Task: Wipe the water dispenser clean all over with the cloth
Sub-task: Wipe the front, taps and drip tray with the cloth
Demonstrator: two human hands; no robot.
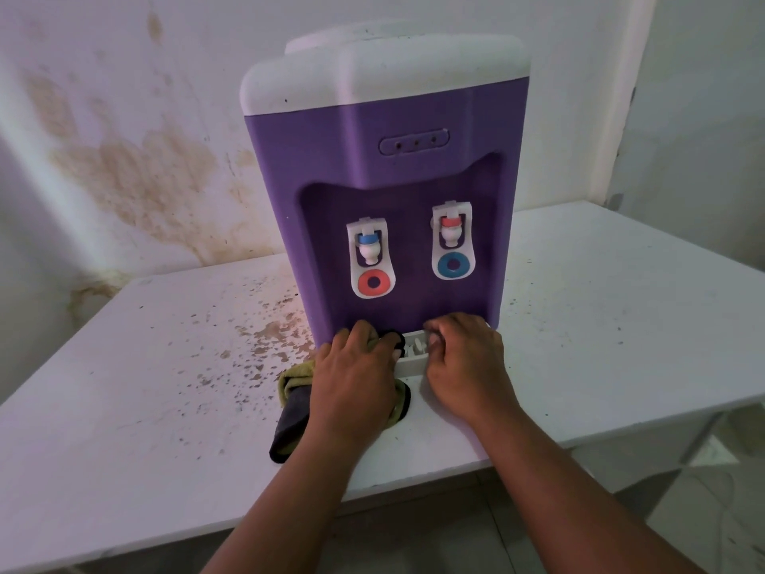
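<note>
The water dispenser [385, 192] stands upright on the table [145, 387], directly ahead of both hands. The left hand [356, 374] presses the cloth [292, 412] against the base, fingers curled over it. The right hand [463, 358] grips the drip tray [410, 358], which runs crosswise between them; everything above lies up and away.

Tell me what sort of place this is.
Probably a plain utility corner or back room of a home or small workplace. A purple water dispenser stands on a spattered white table pushed against a white wall with brown damp stains, and tiled floor shows below.
</note>
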